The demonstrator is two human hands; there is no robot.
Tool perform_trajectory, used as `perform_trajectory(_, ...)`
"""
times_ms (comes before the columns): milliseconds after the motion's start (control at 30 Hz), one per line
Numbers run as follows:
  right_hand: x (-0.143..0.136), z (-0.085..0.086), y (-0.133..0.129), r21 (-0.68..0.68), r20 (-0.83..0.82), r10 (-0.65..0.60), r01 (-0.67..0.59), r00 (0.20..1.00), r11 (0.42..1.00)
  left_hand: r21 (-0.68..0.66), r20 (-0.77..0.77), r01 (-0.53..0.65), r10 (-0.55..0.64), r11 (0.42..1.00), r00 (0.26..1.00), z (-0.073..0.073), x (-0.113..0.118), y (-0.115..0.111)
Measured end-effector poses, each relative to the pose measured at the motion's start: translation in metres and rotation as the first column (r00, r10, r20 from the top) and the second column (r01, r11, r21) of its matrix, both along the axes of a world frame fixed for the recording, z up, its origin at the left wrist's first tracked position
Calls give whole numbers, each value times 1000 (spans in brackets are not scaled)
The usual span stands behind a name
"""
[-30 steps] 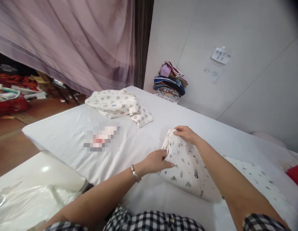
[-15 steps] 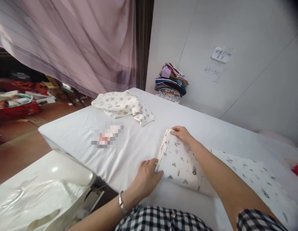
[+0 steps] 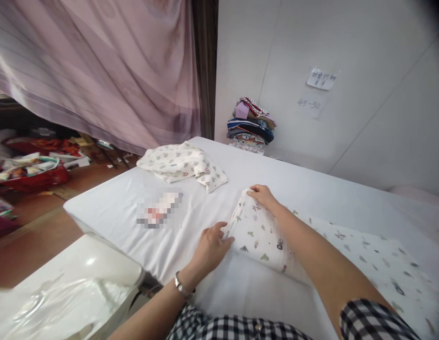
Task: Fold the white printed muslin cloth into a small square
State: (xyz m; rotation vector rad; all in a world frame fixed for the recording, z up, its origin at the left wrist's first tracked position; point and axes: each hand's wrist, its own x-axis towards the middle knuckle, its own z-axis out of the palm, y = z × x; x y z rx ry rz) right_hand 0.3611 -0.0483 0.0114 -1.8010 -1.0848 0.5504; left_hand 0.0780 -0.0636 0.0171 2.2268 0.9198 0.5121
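A folded white cloth (image 3: 262,238) printed with small plants and figures lies on the white-covered table in front of me. My right hand (image 3: 263,196) pinches its far left corner between thumb and fingers. At the near left corner is my left hand (image 3: 212,245), wearing a metal bracelet. Its thumb and index finger are apart, close around the layered edge, without a firm grip showing. From the fold, a flat stretch of similarly printed cloth (image 3: 368,259) runs off to the right, partly behind my right forearm.
A crumpled printed cloth (image 3: 176,163) lies at the table's far left, with a blurred-out object (image 3: 160,209) nearer me. Several folded fabrics form a stack (image 3: 250,125) by the wall. Plastic wrapping (image 3: 66,302) covers a surface at lower left. A red basket (image 3: 35,177) stands on the floor.
My left hand has loosened at the near corner, its thumb and index finger now further apart. The right hand keeps its pinch on the far corner. The view has shifted slightly.
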Motion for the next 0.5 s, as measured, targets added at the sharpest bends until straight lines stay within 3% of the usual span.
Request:
perform_trajectory(167, -13, -15, 2, -49, 119, 26, -20, 993, 999, 34, -81, -57, 60, 998, 995, 1, 1, -7)
perform_trajectory(400, -18, -21, 1, -122, 283, 41, -7, 958, 993, 53, -236, -44, 56, 998, 970, 11, 0, -10)
perform_trajectory(500, -19, -20, 0, -156, 341, 49, 5, 939, 988, 173, -255, -30, 74, 984, 964, 20, -4, -8)
